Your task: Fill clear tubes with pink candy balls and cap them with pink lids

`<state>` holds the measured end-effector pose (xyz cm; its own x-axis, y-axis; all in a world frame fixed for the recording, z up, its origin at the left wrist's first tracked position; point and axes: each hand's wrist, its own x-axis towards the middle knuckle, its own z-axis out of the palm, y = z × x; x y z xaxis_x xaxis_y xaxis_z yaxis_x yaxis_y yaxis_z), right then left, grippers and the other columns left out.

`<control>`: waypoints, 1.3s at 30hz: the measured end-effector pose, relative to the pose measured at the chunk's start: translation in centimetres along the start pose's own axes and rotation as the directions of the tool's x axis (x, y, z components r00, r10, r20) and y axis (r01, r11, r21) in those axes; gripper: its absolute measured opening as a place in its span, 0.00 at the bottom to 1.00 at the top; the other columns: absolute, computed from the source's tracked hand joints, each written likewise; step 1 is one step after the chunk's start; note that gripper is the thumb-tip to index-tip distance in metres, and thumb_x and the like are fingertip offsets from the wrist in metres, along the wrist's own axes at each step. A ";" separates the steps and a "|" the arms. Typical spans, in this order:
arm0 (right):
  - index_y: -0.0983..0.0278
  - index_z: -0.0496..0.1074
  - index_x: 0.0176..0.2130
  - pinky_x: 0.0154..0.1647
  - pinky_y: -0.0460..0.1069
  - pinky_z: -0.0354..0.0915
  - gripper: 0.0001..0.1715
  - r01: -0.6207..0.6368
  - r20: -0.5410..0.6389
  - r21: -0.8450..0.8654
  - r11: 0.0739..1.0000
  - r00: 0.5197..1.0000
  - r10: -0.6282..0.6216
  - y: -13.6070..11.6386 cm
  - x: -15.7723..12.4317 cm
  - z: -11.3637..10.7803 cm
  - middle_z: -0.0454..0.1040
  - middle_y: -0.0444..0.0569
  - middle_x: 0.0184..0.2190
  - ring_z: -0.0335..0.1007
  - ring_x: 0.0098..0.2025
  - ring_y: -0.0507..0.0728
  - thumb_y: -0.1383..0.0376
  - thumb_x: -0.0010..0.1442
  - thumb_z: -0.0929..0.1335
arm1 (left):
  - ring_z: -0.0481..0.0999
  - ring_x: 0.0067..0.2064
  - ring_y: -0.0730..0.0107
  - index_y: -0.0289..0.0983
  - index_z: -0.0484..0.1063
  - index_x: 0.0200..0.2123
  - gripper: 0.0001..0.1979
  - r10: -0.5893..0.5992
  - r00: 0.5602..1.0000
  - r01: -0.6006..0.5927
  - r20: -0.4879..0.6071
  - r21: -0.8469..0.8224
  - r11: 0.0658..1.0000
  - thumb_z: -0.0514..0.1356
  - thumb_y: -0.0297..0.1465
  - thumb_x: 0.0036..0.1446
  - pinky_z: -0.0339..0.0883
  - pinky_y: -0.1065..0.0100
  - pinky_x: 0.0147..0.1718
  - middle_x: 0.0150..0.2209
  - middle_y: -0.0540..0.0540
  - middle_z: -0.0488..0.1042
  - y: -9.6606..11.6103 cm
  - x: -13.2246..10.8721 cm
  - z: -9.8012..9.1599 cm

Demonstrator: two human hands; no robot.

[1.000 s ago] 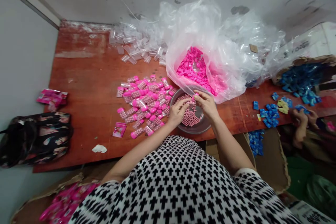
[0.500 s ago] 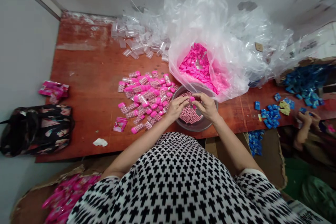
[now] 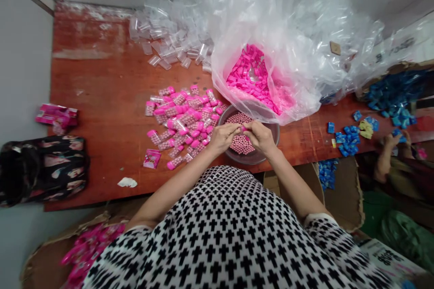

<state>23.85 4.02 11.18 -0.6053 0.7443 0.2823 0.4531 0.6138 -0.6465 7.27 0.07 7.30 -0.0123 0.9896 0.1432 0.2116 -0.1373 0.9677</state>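
Over a metal bowl (image 3: 273,130) of small pink candy balls (image 3: 240,144), my left hand (image 3: 222,137) and my right hand (image 3: 259,137) meet, fingers pinched together on a small clear tube with a pink cap (image 3: 244,127). Left of the bowl lies a heap of filled pink-capped tubes (image 3: 183,122). Behind the bowl a clear plastic bag (image 3: 264,27) holds loose pink caps (image 3: 251,76). Empty clear tubes (image 3: 166,43) are piled at the table's back.
The red-brown table (image 3: 101,95) carries pink packets (image 3: 56,115) at its left edge, one small packet (image 3: 152,158) and a white scrap (image 3: 127,182). A dark floral bag (image 3: 40,169) sits left. Blue pieces (image 3: 349,140) lie right, where another person's hands (image 3: 393,142) work.
Both hands have stayed pinched on the tube over the bowl, sinking slightly closer to the candy. The view has shifted a little, so the table sits lower-left in frame.
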 end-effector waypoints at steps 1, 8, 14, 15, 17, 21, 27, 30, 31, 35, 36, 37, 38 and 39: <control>0.60 0.69 0.39 0.38 0.51 0.66 0.07 -0.007 -0.015 0.008 1.000 1.000 0.007 0.0 0.1 0.1 0.70 0.49 0.30 0.68 0.35 0.55 0.64 0.62 0.62 | 0.77 0.40 0.64 0.39 0.78 0.37 0.12 -0.006 1.000 0.006 -0.001 -0.003 1.000 0.58 0.37 0.55 0.69 0.65 0.42 0.38 0.44 0.79 0.0 0.0 -0.1; 0.61 0.71 0.38 0.38 0.51 0.66 0.08 -0.020 0.017 0.043 0.999 1.000 0.019 0.2 0.6 0.2 0.71 0.49 0.30 0.68 0.35 0.55 0.62 0.61 0.64 | 0.77 0.30 0.65 0.34 0.78 0.38 0.21 -0.345 0.937 0.337 0.055 -0.397 0.854 0.63 0.44 0.46 0.73 0.62 0.32 0.31 0.46 0.79 -1.0 -0.2 0.8; 0.62 0.73 0.40 0.40 0.50 0.66 0.10 -0.073 -0.004 0.162 0.984 0.997 0.075 0.5 0.6 0.9 0.74 0.49 0.33 0.70 0.36 0.54 0.61 0.61 0.64 | 0.77 0.28 0.66 0.33 0.78 0.38 0.22 -0.428 0.904 0.391 0.023 -0.450 0.803 0.64 0.44 0.44 0.73 0.64 0.26 0.32 0.46 0.79 -1.9 -0.9 1.5; 0.61 0.73 0.41 0.40 0.50 0.66 0.11 -0.076 -0.006 0.162 0.984 0.997 0.078 0.3 0.5 1.0 0.74 0.49 0.34 0.71 0.37 0.54 0.61 0.62 0.64 | 0.77 0.30 0.65 0.34 0.78 0.37 0.21 -0.386 0.922 0.340 -0.037 -0.401 0.850 0.63 0.44 0.46 0.73 0.64 0.29 0.33 0.46 0.80 -1.8 -1.1 1.5; 0.61 0.72 0.44 0.42 0.50 0.66 0.12 -0.075 -0.013 0.145 0.987 0.997 0.078 -0.1 0.3 1.1 0.74 0.50 0.36 0.71 0.39 0.54 0.61 0.62 0.63 | 0.78 0.34 0.64 0.35 0.79 0.36 0.17 -0.265 0.957 0.226 -0.119 -0.268 0.936 0.61 0.42 0.50 0.72 0.63 0.35 0.36 0.45 0.80 -1.5 -1.3 1.3; 0.62 0.72 0.46 0.42 0.50 0.67 0.14 -0.035 -0.064 0.129 0.991 0.997 0.043 -0.5 -0.3 1.0 0.74 0.51 0.36 0.70 0.39 0.54 0.62 0.63 0.62 | 0.78 0.37 0.65 0.37 0.78 0.37 0.13 -0.088 0.987 0.083 -0.132 -0.039 0.996 0.57 0.37 0.56 0.70 0.65 0.39 0.37 0.45 0.80 -0.4 -1.5 0.8; 0.61 0.70 0.48 0.41 0.51 0.68 0.14 0.050 -0.027 0.122 0.991 0.999 -0.047 -0.5 -1.1 0.1 0.73 0.51 0.37 0.70 0.40 0.55 0.64 0.63 0.62 | 0.77 0.36 0.68 0.38 0.77 0.39 0.12 -0.037 0.999 0.039 -0.036 0.041 0.998 0.56 0.34 0.58 0.69 0.68 0.37 0.37 0.45 0.79 0.7 -1.7 0.7; 0.62 0.70 0.48 0.39 0.51 0.67 0.15 0.116 0.006 -0.008 0.993 0.993 -0.116 0.1 -1.2 0.3 0.72 0.52 0.34 0.69 0.38 0.55 0.66 0.63 0.61 | 0.76 0.33 0.68 0.36 0.77 0.37 0.11 -0.025 0.999 0.028 -0.030 0.120 0.992 0.54 0.32 0.58 0.67 0.69 0.34 0.34 0.44 0.79 1.1 -1.9 1.2; 0.62 0.70 0.48 0.38 0.51 0.67 0.15 0.138 0.019 -0.056 0.989 0.990 -0.137 0.3 -1.1 0.5 0.72 0.52 0.33 0.68 0.36 0.55 0.66 0.63 0.61 | 0.75 0.31 0.69 0.36 0.77 0.35 0.11 -0.020 1.000 0.023 -0.021 0.163 0.986 0.54 0.31 0.58 0.66 0.70 0.33 0.32 0.44 0.78 1.1 -2.0 1.3; 0.62 0.71 0.49 0.35 0.50 0.66 0.16 0.175 0.085 -0.109 0.979 0.982 -0.166 0.9 -1.0 1.1 0.70 0.50 0.28 0.66 0.32 0.54 0.66 0.63 0.61 | 0.73 0.27 0.70 0.36 0.77 0.31 0.11 -0.051 0.998 0.057 -0.031 0.225 0.973 0.54 0.29 0.58 0.63 0.70 0.29 0.26 0.46 0.76 1.0 -2.3 1.1; 0.62 0.71 0.49 0.35 0.49 0.66 0.16 0.160 0.094 -0.076 0.984 0.984 -0.152 0.9 -1.0 1.1 0.70 0.50 0.29 0.67 0.32 0.54 0.66 0.63 0.61 | 0.73 0.28 0.70 0.36 0.77 0.32 0.11 -0.062 0.998 0.067 -0.029 0.192 0.979 0.54 0.30 0.58 0.63 0.70 0.29 0.27 0.46 0.77 1.0 -2.4 1.0; 0.61 0.71 0.49 0.36 0.49 0.66 0.16 0.132 0.096 -0.028 0.991 0.987 -0.129 0.8 -1.0 1.0 0.71 0.50 0.30 0.67 0.33 0.54 0.65 0.63 0.62 | 0.74 0.29 0.69 0.36 0.77 0.33 0.11 -0.074 0.997 0.077 -0.024 0.144 0.987 0.55 0.32 0.58 0.64 0.70 0.30 0.28 0.46 0.78 0.9 -2.5 0.8; 0.60 0.71 0.49 0.38 0.49 0.67 0.16 0.095 0.089 0.033 0.995 0.991 -0.097 0.6 -1.0 0.9 0.72 0.49 0.32 0.68 0.35 0.53 0.64 0.63 0.62 | 0.75 0.31 0.68 0.37 0.78 0.35 0.11 -0.088 0.996 0.089 -0.022 0.085 0.992 0.55 0.33 0.57 0.65 0.69 0.32 0.31 0.46 0.79 0.8 -2.6 0.6; 0.59 0.72 0.49 0.40 0.49 0.67 0.16 0.055 0.074 0.099 0.994 0.995 -0.062 0.3 -0.9 0.7 0.73 0.49 0.34 0.69 0.37 0.53 0.63 0.63 0.63 | 0.76 0.33 0.67 0.37 0.78 0.36 0.12 -0.105 0.994 0.105 -0.028 0.023 0.994 0.56 0.34 0.57 0.67 0.69 0.34 0.34 0.45 0.79 0.8 -2.6 0.5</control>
<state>24.06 3.32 10.20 -0.6790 0.6830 0.2690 0.3525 0.6248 -0.6967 7.93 -2.59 7.62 -0.0622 0.9970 0.0470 0.2316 -0.0314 0.9723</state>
